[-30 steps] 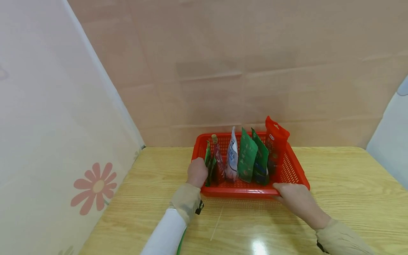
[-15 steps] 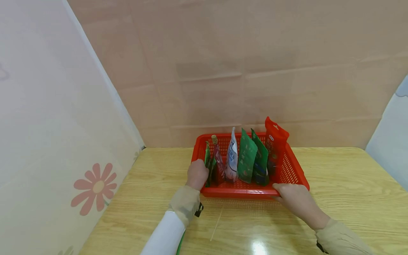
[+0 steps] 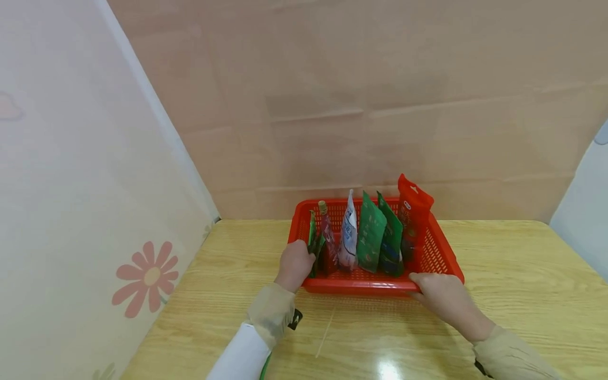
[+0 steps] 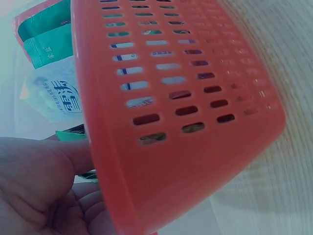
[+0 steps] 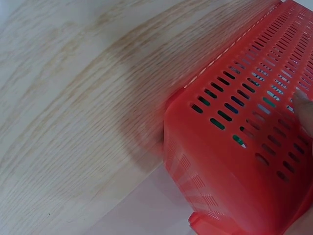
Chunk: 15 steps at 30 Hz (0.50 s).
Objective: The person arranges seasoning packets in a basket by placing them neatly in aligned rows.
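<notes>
A red plastic basket (image 3: 359, 286) with slotted walls stands at the back of the wooden table. Inside it, from left to right, are small green packets (image 3: 312, 230), a bottle (image 3: 328, 232) with a dark red label and a cork-coloured top, a white bag (image 3: 349, 235), two green bags (image 3: 370, 235) and a red bag (image 3: 415, 211). My left hand (image 3: 294, 264) grips the rim at the front left corner, its thumb close to the green packets. Near the front right corner, my right hand (image 3: 442, 295) holds the front rim, with a fingertip (image 5: 304, 110) against the slotted wall.
The wooden table (image 3: 513, 274) extends to both sides of the basket and in front of it. Behind it hangs a plain tan sheet (image 3: 380, 105). A pale cloth with a pink flower (image 3: 152, 276) borders the left side.
My left hand has shifted slightly towards me at the corner of the basket. The whole head view has drifted a little. My right hand and the basket look unmoved.
</notes>
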Each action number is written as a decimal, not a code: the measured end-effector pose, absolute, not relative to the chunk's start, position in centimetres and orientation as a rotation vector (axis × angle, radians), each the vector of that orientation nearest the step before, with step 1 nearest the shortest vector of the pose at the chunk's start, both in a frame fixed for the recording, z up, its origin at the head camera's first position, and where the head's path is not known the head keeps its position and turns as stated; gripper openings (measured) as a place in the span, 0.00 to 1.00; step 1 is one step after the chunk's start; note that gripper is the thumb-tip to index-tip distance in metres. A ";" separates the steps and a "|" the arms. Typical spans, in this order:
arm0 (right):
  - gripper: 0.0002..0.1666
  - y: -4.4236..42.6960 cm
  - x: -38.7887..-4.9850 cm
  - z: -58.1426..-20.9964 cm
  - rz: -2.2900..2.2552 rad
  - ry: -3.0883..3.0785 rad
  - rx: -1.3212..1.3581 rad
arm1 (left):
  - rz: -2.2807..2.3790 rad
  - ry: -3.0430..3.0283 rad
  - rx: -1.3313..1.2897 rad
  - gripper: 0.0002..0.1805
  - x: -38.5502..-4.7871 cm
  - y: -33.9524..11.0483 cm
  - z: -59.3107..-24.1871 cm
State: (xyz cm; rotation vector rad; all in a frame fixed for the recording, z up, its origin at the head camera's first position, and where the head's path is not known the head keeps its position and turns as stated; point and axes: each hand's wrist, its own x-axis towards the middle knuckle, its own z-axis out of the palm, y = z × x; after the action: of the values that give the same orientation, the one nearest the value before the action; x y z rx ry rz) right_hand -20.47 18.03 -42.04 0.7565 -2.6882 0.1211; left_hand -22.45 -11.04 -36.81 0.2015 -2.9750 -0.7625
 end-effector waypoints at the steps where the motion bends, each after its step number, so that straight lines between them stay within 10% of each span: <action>1: 0.21 18.0 -20.5 -42.0 0.122 -2.689 0.757 | -0.763 -2.976 0.198 0.08 -22.4 -11.0 -36.8; 15: 0.21 18.0 -20.4 -42.0 0.123 -2.693 0.744 | -0.795 -2.964 0.146 0.09 -21.9 -11.2 -36.7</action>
State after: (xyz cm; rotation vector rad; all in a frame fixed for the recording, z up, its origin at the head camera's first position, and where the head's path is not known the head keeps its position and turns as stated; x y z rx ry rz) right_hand -20.42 17.99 -41.95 0.7443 -2.6926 0.1228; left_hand -21.91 -11.21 -36.67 0.1457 -2.9639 -0.7945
